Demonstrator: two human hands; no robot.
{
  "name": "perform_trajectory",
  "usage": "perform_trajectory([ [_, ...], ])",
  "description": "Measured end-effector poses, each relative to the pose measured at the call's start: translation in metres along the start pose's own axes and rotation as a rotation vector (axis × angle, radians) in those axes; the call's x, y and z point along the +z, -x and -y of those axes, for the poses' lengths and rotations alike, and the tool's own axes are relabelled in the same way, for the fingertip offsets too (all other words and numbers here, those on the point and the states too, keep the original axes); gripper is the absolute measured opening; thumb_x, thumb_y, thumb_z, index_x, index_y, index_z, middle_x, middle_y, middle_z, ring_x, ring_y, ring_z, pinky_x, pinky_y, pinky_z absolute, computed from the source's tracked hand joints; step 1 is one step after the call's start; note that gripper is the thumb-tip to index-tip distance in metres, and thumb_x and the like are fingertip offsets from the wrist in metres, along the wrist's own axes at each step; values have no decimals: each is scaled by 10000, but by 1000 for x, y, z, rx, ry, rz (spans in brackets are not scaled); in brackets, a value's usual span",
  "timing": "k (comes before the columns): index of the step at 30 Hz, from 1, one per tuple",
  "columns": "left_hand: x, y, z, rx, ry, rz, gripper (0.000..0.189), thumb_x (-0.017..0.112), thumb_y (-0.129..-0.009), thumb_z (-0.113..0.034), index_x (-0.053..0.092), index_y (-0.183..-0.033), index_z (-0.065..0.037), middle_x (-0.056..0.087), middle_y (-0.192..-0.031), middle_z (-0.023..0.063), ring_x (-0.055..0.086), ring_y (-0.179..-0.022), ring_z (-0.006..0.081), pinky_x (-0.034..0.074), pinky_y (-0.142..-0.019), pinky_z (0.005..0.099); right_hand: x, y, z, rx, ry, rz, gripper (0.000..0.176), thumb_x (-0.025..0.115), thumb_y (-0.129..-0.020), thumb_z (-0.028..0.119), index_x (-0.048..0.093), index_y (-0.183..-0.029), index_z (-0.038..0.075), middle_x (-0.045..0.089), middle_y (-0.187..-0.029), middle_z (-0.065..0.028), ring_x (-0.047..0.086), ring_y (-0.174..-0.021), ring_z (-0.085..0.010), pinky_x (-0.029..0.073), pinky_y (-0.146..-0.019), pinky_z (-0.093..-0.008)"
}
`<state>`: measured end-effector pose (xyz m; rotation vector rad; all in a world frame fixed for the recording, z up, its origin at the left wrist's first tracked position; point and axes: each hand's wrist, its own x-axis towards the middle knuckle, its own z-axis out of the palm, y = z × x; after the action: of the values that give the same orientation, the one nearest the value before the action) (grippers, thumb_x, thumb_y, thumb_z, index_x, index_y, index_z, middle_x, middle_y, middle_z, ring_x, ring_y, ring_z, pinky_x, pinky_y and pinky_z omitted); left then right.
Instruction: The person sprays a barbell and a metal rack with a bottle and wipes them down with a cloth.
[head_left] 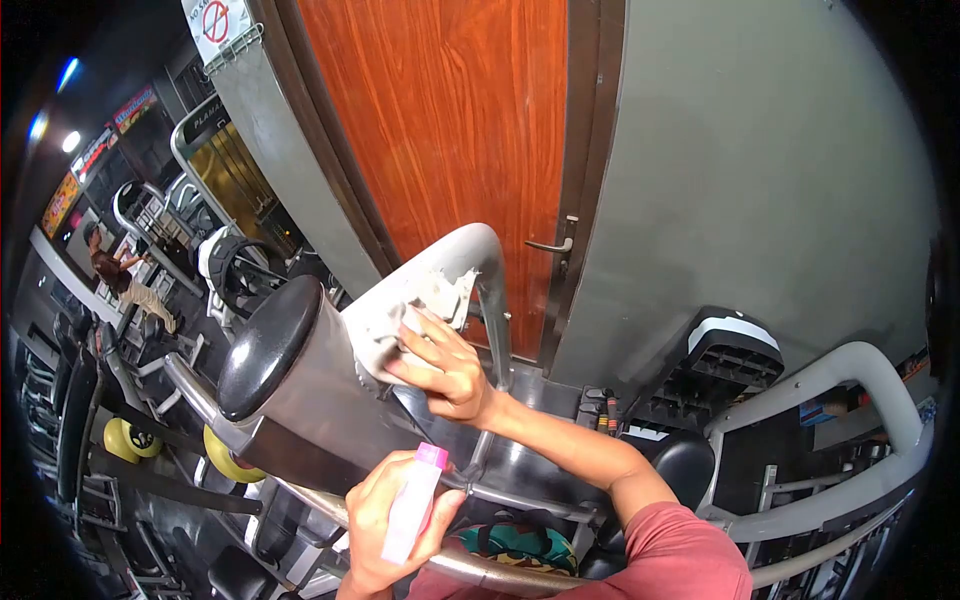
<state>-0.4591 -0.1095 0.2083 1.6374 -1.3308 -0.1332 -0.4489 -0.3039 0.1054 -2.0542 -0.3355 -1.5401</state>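
My right hand (pixel 445 375) presses a white cloth (pixel 385 325) against the grey curved frame (pixel 455 250) of a gym machine. Its fingers are bent over the cloth and cover part of it. A ragged white patch (pixel 445 292) shows on the frame just beyond the fingertips. Lower down, my left hand (pixel 375 515) is wrapped around a spray bottle with a white top (pixel 410 515) and a pink nozzle (pixel 431 456), which points away from me. The bottle's lower part is hidden by the hand. A black rounded pad (pixel 270 350) sits left of the frame.
A wooden door (pixel 450 110) with a metal handle (pixel 550 246) stands behind the machine, beside a grey wall (pixel 760 150). Another grey machine frame (pixel 880 400) curves at right. Gym equipment fills the left, with yellow-green wheels (pixel 125 438) and a person (pixel 125 275) farther back.
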Motion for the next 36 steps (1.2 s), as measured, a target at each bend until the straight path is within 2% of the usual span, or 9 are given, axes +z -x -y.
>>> perform_trajectory([
  [3,0,3,2,-49,39,5,312,785,-689,-8,618,-952,18,649,-825,142,637,-642,238,501,-576,299,11,35,-72,-266,82,-116,546,510,-659,-87,661,-1147,104,555,-1300,-191,504,-1231,-399,376,-1071,-486],
  [11,3,-3,3,34,59,-37,246,712,-717,-17,610,-926,64,651,-749,127,649,-628,205,504,-592,287,-6,44,-130,1053,-86,-491,469,434,-858,-106,524,-1299,24,525,-1340,-191,463,-1288,-324,382,-1052,-360],
  [15,-1,-1,5,5,48,3,302,770,-705,-3,615,-963,24,662,-844,138,645,-643,228,508,-585,298,18,22,-52,323,181,-284,377,488,-849,-58,619,-1185,50,587,-1274,-156,495,-1251,-362,377,-1052,-437],
  [20,-3,-2,1,24,44,-27,294,764,-706,5,615,-960,18,664,-842,140,648,-637,230,510,-582,291,39,36,0,-250,103,-94,243,678,-778,178,666,-984,305,595,-1267,-67,512,-1231,-357,385,-1040,-505],
  [21,-2,-1,0,-9,74,-25,292,762,-708,7,614,-960,17,665,-842,140,651,-641,234,513,-585,292,30,34,-14,-311,90,-31,237,710,-708,55,661,-879,211,612,-1143,-85,566,-1138,-388,419,-1006,-509],
  [23,1,-2,6,37,83,-53,293,762,-710,7,612,-962,17,665,-842,142,654,-645,242,516,-587,295,29,39,-57,95,-63,-130,234,649,-717,-18,656,-895,133,633,-1073,-93,606,-1083,-350,477,-932,-447],
  [25,2,-4,6,74,98,-88,294,762,-711,6,610,-963,18,664,-841,143,657,-649,249,520,-589,297,-4,37,-94,-51,218,-79,295,551,-747,-72,649,-995,54,640,-1040,-128,624,-1048,-310,483,-903,-401],
  [27,4,-7,4,139,83,-81,268,728,-703,12,612,-944,21,665,-829,129,659,-653,216,516,-594,286,-25,7,-100,400,200,-252,388,474,-786,-101,607,-1133,9,629,-1093,-132,607,-1069,-263,456,-940,-363],
  [36,2,-7,3,187,101,-140,259,683,-690,48,587,-930,24,656,-809,118,657,-676,217,530,-628,303,-87,-103,-81,870,-308,-189,315,448,-944,75,533,-1241,17,602,-1131,-59,544,-1044,-149,412,-947,-299],
])
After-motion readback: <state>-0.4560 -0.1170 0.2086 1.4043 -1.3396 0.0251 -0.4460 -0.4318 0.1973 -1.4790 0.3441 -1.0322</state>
